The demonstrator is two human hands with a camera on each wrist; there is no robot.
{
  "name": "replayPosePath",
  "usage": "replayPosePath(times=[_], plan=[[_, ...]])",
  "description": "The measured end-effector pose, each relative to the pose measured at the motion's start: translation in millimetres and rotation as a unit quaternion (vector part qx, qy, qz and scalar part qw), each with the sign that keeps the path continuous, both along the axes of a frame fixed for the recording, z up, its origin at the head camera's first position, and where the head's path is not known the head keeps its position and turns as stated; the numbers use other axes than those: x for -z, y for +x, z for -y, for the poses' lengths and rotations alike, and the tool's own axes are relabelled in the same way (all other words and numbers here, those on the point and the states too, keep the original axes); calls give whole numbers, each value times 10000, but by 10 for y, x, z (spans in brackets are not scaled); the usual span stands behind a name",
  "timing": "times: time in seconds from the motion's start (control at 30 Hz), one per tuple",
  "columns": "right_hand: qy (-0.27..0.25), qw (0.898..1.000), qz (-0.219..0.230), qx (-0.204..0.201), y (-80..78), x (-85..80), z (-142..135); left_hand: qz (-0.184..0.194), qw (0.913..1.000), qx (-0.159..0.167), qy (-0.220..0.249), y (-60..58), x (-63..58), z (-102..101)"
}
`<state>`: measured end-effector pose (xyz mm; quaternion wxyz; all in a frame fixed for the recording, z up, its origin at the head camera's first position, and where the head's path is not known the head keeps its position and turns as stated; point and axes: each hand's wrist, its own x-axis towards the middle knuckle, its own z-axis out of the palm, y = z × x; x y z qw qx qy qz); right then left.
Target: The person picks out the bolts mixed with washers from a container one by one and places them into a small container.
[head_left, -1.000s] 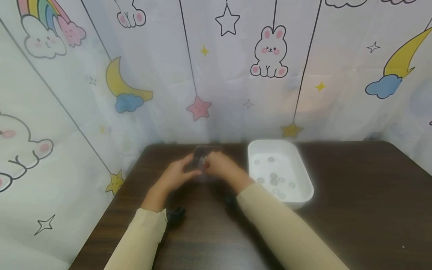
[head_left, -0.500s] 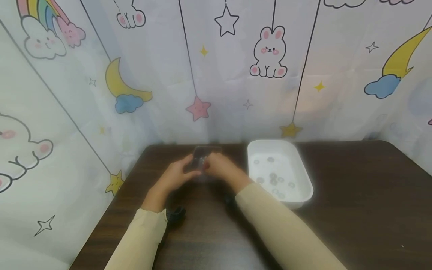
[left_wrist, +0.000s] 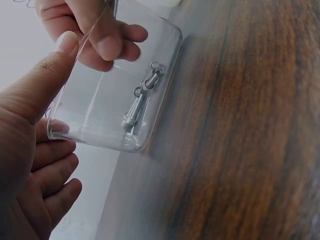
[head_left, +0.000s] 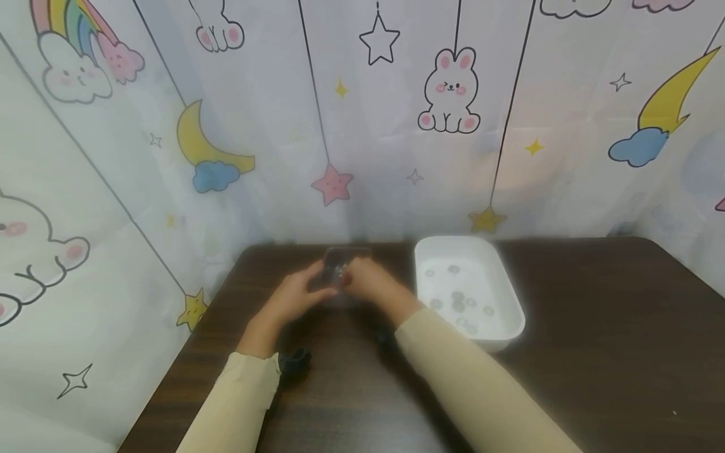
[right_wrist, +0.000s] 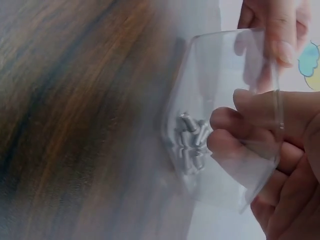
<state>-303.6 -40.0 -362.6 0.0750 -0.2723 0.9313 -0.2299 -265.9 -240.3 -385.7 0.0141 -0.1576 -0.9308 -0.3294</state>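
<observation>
A clear plastic box (left_wrist: 95, 110) rests on the table, with several small metal bolts (left_wrist: 132, 115) lying together on its bottom. My left hand (head_left: 294, 292) holds the box at its left side, its thumb against the rim and fingers around a corner. My right hand (head_left: 370, 280) reaches over the rim into the box. Its fingertips (right_wrist: 222, 140) are bent and close to the bolts (right_wrist: 190, 145). Whether something sits between thumb and fingers is hidden in both wrist views.
A white tray (head_left: 512, 308) with several small pale round pieces (head_left: 459, 302) stands right of the box, near the right forearm. The dark wooden table (head_left: 600, 327) ends at a curtain (head_left: 391, 207) printed with stars and rabbits.
Both hands and the box stay nearly in place. The head view has shifted very slightly, and the right fingers move little if at all.
</observation>
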Motion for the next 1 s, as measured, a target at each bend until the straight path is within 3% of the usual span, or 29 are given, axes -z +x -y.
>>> replayPosePath(times=[0.3, 0.53, 0.67, 0.83, 1.0], plan=[[-494, 9980, -373, -101, 31, -137, -185, -31, 9999, -38, -91, -5, 17, -61], [-901, 9906, -1024, -113, 338, -428, -517, -11, 9999, -80, -98, -2, 36, -74], [-1007, 9847, -1423, 23, 488, -513, -775, 8, 9999, -122, -119, 5, 41, -70], [-1118, 9767, -1823, 189, 592, -551, -1103, -4, 9997, -90, -241, 8, 19, -55], [-1278, 9694, -2019, 559, 648, -705, -1445, 13, 9995, -82, -289, 29, -22, -34]])
